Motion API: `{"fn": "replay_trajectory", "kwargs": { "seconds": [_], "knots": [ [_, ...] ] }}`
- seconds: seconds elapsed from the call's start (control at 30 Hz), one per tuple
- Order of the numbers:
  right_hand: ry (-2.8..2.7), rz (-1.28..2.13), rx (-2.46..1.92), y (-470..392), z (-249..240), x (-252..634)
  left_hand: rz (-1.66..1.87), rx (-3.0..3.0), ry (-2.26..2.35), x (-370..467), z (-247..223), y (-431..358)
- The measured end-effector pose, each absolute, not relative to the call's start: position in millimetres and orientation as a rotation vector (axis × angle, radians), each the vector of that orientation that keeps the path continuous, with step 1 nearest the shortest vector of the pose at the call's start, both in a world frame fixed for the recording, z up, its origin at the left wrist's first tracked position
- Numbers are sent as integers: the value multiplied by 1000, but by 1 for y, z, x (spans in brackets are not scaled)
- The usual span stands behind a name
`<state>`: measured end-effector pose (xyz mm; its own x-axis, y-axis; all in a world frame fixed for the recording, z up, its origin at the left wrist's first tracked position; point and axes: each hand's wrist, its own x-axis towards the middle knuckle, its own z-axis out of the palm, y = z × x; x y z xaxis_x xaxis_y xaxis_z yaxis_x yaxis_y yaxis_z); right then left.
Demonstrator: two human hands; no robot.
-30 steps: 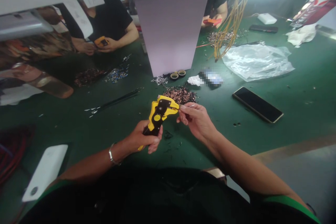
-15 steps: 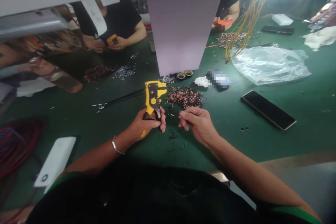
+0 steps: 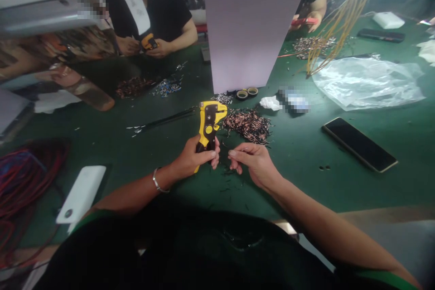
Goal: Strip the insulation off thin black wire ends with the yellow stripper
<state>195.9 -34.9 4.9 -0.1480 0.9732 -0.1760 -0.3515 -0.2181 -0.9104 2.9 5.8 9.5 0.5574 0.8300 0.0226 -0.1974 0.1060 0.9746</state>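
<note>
My left hand [image 3: 199,156] is wrapped round the handles of a yellow and black wire stripper [image 3: 210,122], its jaws pointing up and to the right. Close by on the right, my right hand [image 3: 253,161] is pinched, thumb against forefinger. Whatever is in that pinch is too small to make out. Just beyond both hands lies a heap of short dark wire pieces with coppery ends [image 3: 249,124]. Thin black wires with bare tips [image 3: 163,121] stretch leftward from behind the stripper. Small black scraps [image 3: 226,186] are scattered on the green table [image 3: 292,190] below my hands.
A phone [image 3: 360,144] and a clear plastic bag [image 3: 367,84] lie to the right. Tape rolls [image 3: 247,94] stand by a pale upright panel [image 3: 251,31]. At left are a white power bank [image 3: 81,195] and coiled red cable [image 3: 27,176]. Other people work across the table.
The view has shifted, so most things sit further right in the picture. The stripper has come slightly nearer my right hand. Both hands keep their grips.
</note>
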Motion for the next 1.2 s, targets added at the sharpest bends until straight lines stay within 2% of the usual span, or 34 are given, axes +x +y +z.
{"fn": "replay_trajectory", "kwargs": {
  "seconds": [0.47, 0.8, 1.2],
  "knots": [
    [-809, 1463, -1043, -30, 16, 207, 874, 1128, 632, 1, 11, 13],
    [-809, 1040, -1044, -30, 16, 216, 545, 1056, 463, -5, 15, 15],
    [-1035, 870, -1228, -37, 16, 213, 450, 915, 363, -4, 16, 20]
  ]
}}
